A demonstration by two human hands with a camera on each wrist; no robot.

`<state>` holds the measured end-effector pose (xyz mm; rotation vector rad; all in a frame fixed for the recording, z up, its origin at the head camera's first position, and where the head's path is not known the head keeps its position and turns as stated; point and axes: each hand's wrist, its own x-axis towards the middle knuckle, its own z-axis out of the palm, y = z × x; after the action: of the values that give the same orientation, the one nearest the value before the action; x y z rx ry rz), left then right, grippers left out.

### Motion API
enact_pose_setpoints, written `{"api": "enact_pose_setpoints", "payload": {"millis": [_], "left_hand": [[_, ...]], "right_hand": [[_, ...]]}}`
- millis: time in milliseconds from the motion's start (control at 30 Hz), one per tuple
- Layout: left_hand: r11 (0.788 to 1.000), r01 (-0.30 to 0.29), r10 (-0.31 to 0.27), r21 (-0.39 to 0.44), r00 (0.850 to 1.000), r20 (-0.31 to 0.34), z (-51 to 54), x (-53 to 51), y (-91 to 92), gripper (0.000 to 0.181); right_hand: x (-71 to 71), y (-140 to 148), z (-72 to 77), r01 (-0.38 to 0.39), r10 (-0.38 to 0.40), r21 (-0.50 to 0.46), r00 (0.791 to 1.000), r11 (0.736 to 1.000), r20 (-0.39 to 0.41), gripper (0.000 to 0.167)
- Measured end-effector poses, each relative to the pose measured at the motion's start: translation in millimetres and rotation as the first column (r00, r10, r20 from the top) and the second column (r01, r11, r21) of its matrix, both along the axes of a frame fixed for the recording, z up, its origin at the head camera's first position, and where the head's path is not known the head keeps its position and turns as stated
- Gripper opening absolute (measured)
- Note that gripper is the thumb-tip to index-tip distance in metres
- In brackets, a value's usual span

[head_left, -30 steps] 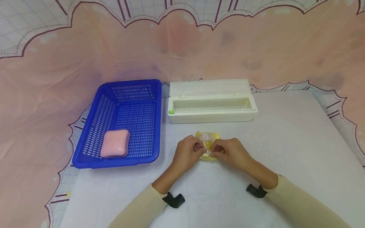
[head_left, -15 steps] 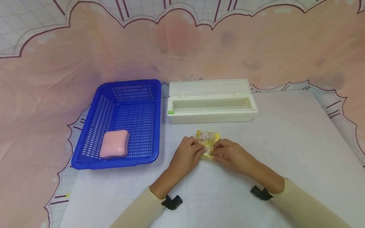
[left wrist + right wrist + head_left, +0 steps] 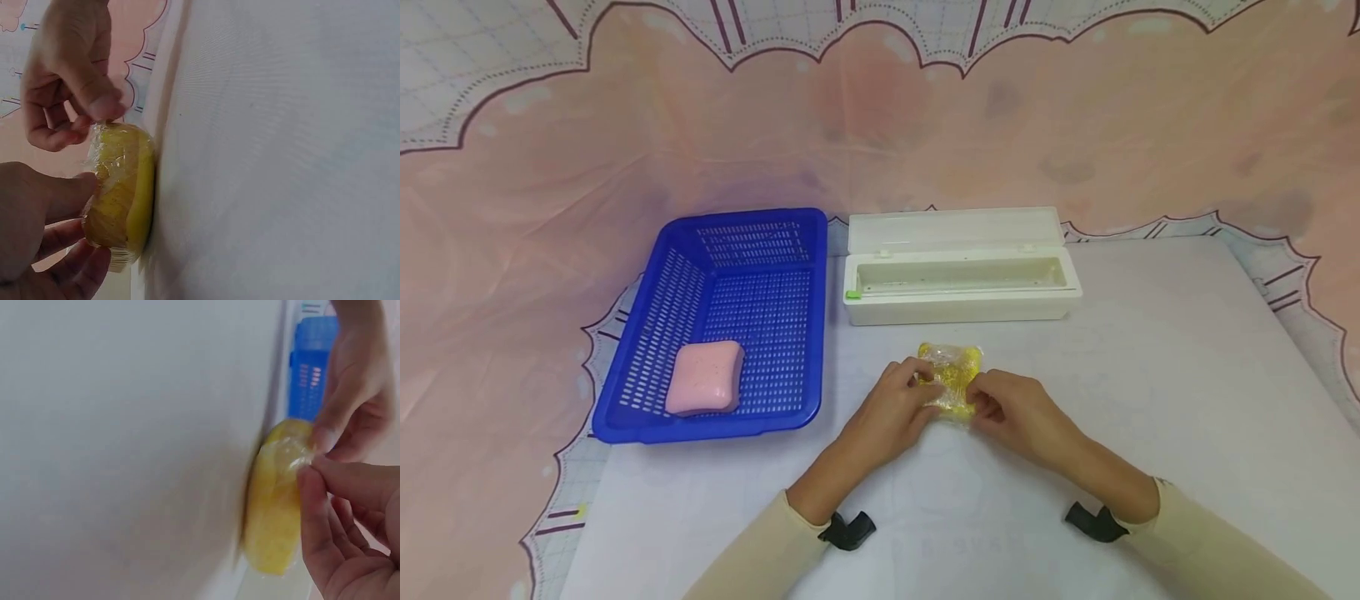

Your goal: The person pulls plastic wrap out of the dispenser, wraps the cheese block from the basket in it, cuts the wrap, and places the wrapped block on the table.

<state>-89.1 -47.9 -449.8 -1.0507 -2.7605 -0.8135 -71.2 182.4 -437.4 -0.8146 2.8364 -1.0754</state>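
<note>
A yellow soap-like bar wrapped in clear, wrinkled film lies on the white table between both hands. My left hand holds its left side; in the left wrist view the thumb of the left hand lies on the film and its fingers reach round the bar's edge. My right hand is at the bar's right edge. In the right wrist view the thumb and index finger of the right hand pinch the clear film over the yellow bar.
To the left stands a blue basket with a pink bar in its near left corner. Behind the hands is a long white box, its lid raised. A patterned cloth hangs behind the table.
My right hand has shifted a little to the right, to the bar's right edge. The fingers of my left hand are spread wider apart, and more of the wrapped bar shows between the hands.
</note>
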Motion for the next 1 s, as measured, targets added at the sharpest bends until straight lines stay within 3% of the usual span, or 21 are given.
{"api": "enact_pose_setpoints", "payload": {"millis": [133,267,433,533,667,800,933,1000], "left_hand": [[1.0,-0.007,0.007,0.009,1.0,0.013,-0.1,0.0,3.0,0.02],[1.0,-0.015,0.015,-0.018,0.999,-0.028,-2.2,0.0,3.3,0.015],[0.996,-0.043,0.038,-0.082,0.997,-0.062,-4.0,0.1,1.9,0.018],[0.994,-0.016,0.01,-0.106,0.998,-0.058,-4.5,-1.3,0.9,0.019],[0.991,0.043,-0.047,-0.128,0.998,-0.031,-4.7,-3.3,-0.6,0.019],[0.984,0.1,-0.097,-0.145,0.995,0.026,-3.5,-5.4,-4.3,0.026],[0.981,0.139,-0.128,-0.138,0.988,0.082,-2.3,-10.4,-7.4,0.033],[0.983,0.147,-0.134,-0.111,0.984,0.113,-2.4,-13.9,-8.3,0.033]], "right_hand": [[-0.7,-2,2.6,-0.01,0.004,-0.061,0.995,0.998,-0.095,0.027],[-5.6,-5,-1.9,-0.045,0.034,-0.058,0.986,0.997,-0.165,0.024],[-11.5,-6,-8.4,-0.056,0.085,0.107,0.954,0.993,-0.286,0.017],[-14.7,-1,-10.3,-0.048,0.12,0.21,0.931,0.977,-0.344,0.017],[-17.9,7,-11.4,-0.139,0.226,0.267,0.917,0.954,-0.329,0.02],[-18.5,16,-10.4,-0.251,0.345,0.333,0.901,0.909,-0.263,0.035],[-22.0,20,-9.7,-0.277,0.404,0.437,0.886,0.856,-0.229,0.057],[-26.8,19,-10.8,-0.271,0.421,0.463,0.869,0.844,-0.26,0.053]]}}
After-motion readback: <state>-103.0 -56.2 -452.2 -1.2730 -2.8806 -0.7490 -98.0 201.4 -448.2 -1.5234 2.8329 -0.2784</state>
